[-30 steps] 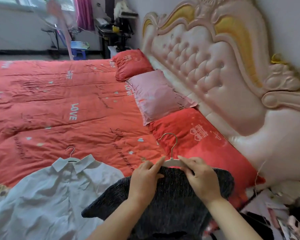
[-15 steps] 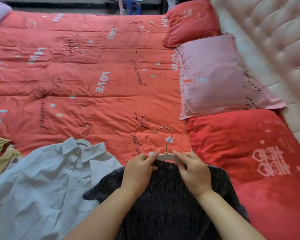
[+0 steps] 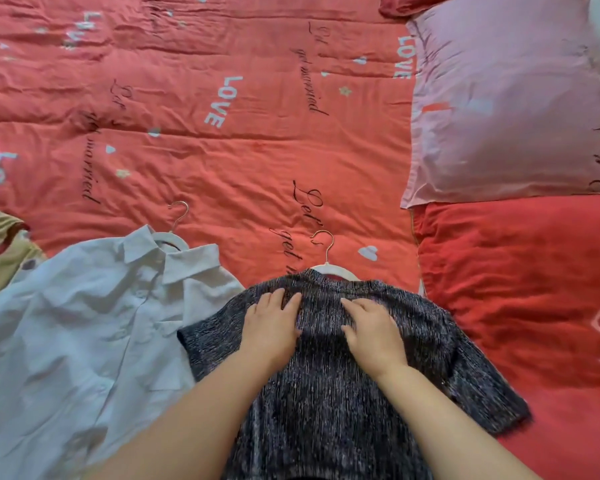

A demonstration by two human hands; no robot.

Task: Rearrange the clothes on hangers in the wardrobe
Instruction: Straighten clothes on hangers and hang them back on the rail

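A dark speckled knit top (image 3: 329,403) lies flat on the red quilt, on a white hanger (image 3: 329,265) whose metal hook pointing away from me pokes out at the neckline. My left hand (image 3: 272,327) and my right hand (image 3: 371,330) rest palm down on the top's chest, fingers fairly straight, pressing the fabric. To the left lies a white collared shirt (image 3: 84,341) on its own white hanger (image 3: 174,230); the dark top's sleeve overlaps its edge.
A red quilt (image 3: 222,133) with "LOVE" lettering covers the bed. A pink pillow (image 3: 510,105) and a red pillow (image 3: 520,306) lie on the right. A yellowish garment (image 3: 0,244) sits at the left edge.
My hands have slid from the hanger's neck down onto the chest of the dark top. My view has tilted down, so the headboard is out of frame.
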